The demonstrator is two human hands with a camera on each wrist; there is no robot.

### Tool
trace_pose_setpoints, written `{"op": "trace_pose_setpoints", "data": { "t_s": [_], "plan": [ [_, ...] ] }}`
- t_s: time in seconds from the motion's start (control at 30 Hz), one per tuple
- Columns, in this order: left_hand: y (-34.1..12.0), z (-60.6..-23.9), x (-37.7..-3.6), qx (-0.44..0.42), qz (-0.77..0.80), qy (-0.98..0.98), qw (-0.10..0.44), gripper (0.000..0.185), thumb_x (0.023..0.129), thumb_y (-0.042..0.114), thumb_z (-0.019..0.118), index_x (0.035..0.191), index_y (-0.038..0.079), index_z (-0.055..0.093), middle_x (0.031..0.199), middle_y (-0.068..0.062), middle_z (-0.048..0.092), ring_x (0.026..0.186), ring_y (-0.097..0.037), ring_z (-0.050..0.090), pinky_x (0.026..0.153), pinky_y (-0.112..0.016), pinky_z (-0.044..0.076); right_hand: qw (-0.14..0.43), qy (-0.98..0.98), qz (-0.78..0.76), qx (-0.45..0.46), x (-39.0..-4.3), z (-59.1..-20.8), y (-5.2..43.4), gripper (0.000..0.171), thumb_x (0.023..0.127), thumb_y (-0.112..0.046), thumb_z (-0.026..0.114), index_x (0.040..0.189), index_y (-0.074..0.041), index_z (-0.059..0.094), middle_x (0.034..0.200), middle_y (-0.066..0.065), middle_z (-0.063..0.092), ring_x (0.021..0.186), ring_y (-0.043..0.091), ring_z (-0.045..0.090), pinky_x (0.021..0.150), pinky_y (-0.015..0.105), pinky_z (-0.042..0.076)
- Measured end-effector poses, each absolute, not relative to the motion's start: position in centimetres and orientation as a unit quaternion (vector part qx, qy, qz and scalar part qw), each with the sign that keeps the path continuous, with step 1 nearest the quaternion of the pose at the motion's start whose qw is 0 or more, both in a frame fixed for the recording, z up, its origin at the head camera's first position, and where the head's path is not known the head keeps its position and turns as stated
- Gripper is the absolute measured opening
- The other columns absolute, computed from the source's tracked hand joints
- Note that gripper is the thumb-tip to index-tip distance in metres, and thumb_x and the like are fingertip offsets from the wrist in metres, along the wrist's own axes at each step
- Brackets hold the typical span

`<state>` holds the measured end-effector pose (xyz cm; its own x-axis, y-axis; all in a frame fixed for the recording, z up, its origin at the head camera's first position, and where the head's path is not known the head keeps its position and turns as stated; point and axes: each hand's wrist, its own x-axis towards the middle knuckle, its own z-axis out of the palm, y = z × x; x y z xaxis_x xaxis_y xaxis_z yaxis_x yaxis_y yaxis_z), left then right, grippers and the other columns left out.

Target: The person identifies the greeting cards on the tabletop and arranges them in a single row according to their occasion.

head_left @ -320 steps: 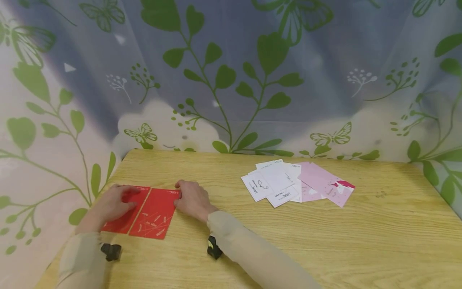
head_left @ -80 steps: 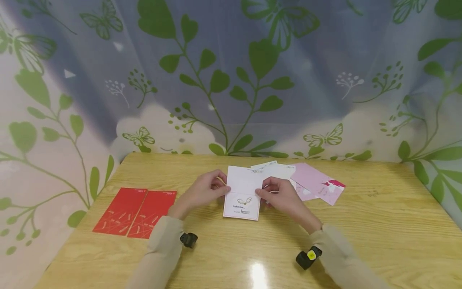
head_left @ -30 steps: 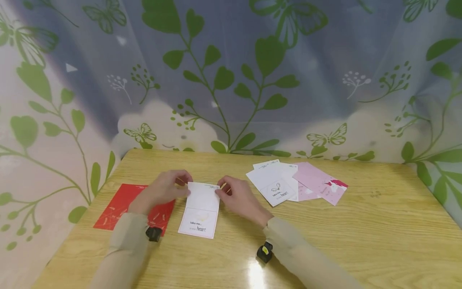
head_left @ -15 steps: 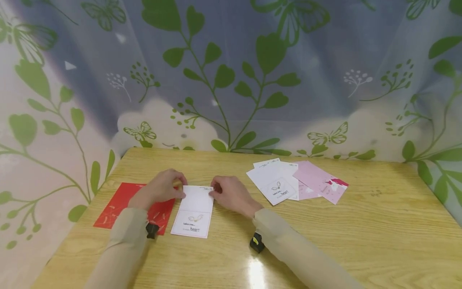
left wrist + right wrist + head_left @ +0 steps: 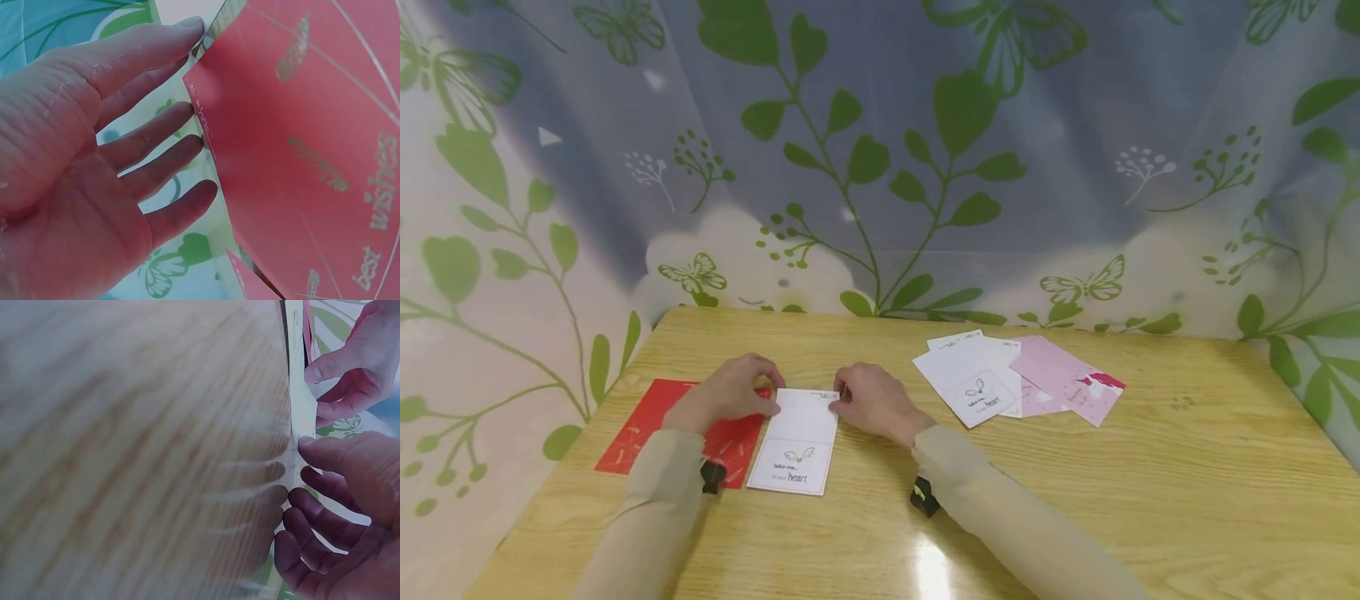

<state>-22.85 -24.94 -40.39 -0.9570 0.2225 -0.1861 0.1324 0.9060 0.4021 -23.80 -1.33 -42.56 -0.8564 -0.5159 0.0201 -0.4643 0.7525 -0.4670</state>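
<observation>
A white greeting card (image 5: 798, 423) printed "take me... to your heart" lies at the right edge of the red cards. My left hand (image 5: 735, 390) pinches its upper left corner between thumb and finger; in the left wrist view the thumb (image 5: 144, 50) presses on the card's corner while the other fingers are spread. At the upper right corner my right hand (image 5: 876, 402) pinches the card's edge. Beneath my left hand and forearm lie the red cards (image 5: 640, 425), partly hidden; one reads "best wishes" (image 5: 378, 200) in the left wrist view.
Further right, several white cards (image 5: 973, 379) overlap in a fan, with pink cards (image 5: 1067, 375) partly under them. The wooden table (image 5: 1150, 500) reaches back to a patterned curtain (image 5: 880, 167). Each wrist wears a black camera (image 5: 923, 497).
Both hands brought the white card left from near the fanned white cards and lowered it beside the red ones. Over the last half second it shifted slightly further left.
</observation>
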Motion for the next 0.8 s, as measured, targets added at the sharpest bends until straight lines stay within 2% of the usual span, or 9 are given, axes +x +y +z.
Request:
{"op": "trace_pose_setpoints", "data": {
  "t_s": [0.23,0.8],
  "plan": [
    [-24.98,-40.23,-22.80,0.094,0.187,0.970,0.120,0.028,0.084,0.019,0.084,0.109,0.012,0.073,0.125,-0.014,0.065,0.116,-0.032,0.056,0.102,-0.054,0.051,0.051,0.938,-0.218,-0.265,-23.85,-42.56,-1.40,0.017,0.093,-0.026,0.074,0.100,-0.010,0.073,0.093,0.001,0.065,0.085,0.015,0.059,0.073,0.030,0.051],
    [-24.60,-40.23,-23.10,0.068,0.188,0.970,0.138,0.027,0.084,0.018,0.084,0.109,0.014,0.073,0.128,-0.014,0.064,0.118,-0.032,0.055,0.103,-0.054,0.050,0.046,0.940,-0.214,-0.263,-23.73,-42.56,-1.49,0.018,0.093,-0.028,0.075,0.103,-0.013,0.073,0.099,0.005,0.067,0.093,0.021,0.063,0.075,0.035,0.055]
  ]
}}
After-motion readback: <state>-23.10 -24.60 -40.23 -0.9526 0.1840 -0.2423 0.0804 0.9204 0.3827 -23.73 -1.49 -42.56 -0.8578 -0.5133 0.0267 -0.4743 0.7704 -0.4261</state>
